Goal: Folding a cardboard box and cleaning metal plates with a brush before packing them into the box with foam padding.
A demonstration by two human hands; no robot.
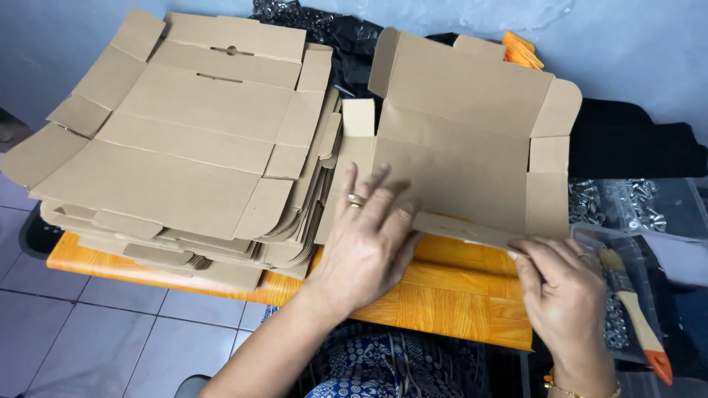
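Note:
A flat brown cardboard box blank (464, 140) lies on an orange wooden board (450, 295) in front of me, its side flaps spread. My left hand (369, 239), a ring on one finger, presses flat on the blank's near left part with fingers apart. My right hand (564, 291) pinches the near long flap (464, 230) at its right end and holds it folded up. A tall stack of the same flat cardboard blanks (184, 140) sits at the left, beside my left hand.
A paintbrush with a wooden handle and orange tip (634, 306) lies in a clear plastic tray at the right. Bags of small metal parts (616, 203) and black cloth (634, 140) lie behind it. Black plastic lies at the back; grey tiled floor (96, 339) shows below left.

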